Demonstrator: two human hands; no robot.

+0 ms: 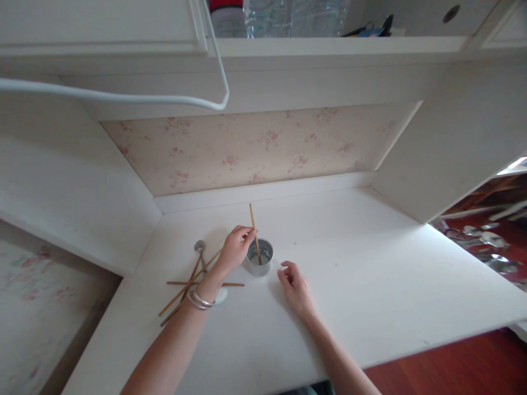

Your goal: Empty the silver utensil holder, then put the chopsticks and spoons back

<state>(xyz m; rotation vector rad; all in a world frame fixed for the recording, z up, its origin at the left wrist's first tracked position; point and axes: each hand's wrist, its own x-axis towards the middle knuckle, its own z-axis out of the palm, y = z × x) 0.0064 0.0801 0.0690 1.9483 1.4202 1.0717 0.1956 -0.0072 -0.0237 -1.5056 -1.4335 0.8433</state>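
Observation:
My left hand (pixel 237 246) pinches a wooden chopstick (pixel 254 229) that stands nearly upright with its lower end inside a small round metal cup (pixel 259 258) on the white desk (pixel 370 285). Silver bangles sit on that wrist. My right hand (pixel 294 288) rests on the desk just right of the cup, fingers loosely curled and apart, holding nothing. Several more chopsticks (pixel 189 288) lie crossed on the desk under my left forearm, with a metal spoon (pixel 200 248) among them.
A floral-papered back panel (pixel 255 148) closes the rear of the desk nook, with white side walls on both sides. A white cable (pixel 123 99) hangs across the upper left. A shelf above holds plastic bottles (pixel 288 16). Red wooden floor shows at the lower right.

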